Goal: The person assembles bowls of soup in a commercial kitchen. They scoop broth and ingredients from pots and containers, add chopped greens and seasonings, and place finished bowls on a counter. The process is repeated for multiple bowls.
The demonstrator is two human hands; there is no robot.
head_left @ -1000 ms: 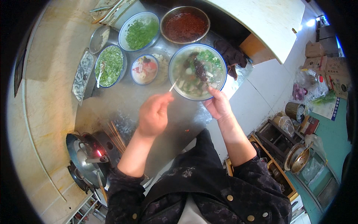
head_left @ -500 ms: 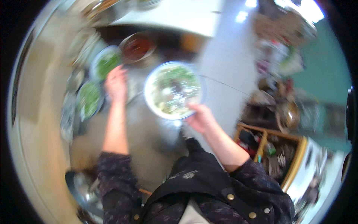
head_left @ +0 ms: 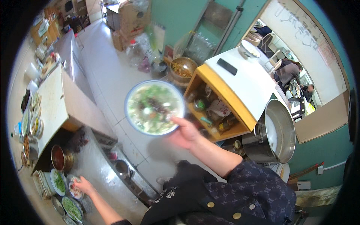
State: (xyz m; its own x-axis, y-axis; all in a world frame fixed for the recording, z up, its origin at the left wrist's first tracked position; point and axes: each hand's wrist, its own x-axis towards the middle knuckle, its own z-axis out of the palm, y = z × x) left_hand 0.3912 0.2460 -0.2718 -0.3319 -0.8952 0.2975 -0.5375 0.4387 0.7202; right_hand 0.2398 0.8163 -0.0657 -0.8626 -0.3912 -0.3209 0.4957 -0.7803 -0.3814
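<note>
My right hand point(head_left: 185, 134) grips the rim of a wide white bowl with a blue edge. That bowl of soup point(head_left: 144, 127) hangs over the floor, filled with pale broth, chopped greens and a dark topping; the thumb lies over the rim. Far to the lower left, my left hand point(head_left: 85, 186) is at a small bowl of pinkish-white pieces point(head_left: 76, 193). Its fingers look curled together; what they hold, if anything, is too small to make out. Two bowls of chopped greens, one farther point(head_left: 59, 182) and one nearer point(head_left: 72, 209), stand beside it.
A pot of red sauce point(head_left: 58, 157) stands behind the greens. On the right are a white-topped cabinet point(head_left: 245, 84) carrying a phone point(head_left: 227, 66) and a bowl point(head_left: 249, 49), then a big steel pot point(head_left: 279, 131). People point(head_left: 290, 73) show through a wall opening.
My view has swung right, bringing the white-topped cabinet and big pot into full sight. The soup bowl has moved away from the steel counter, while my left hand stays by the small bowls.
</note>
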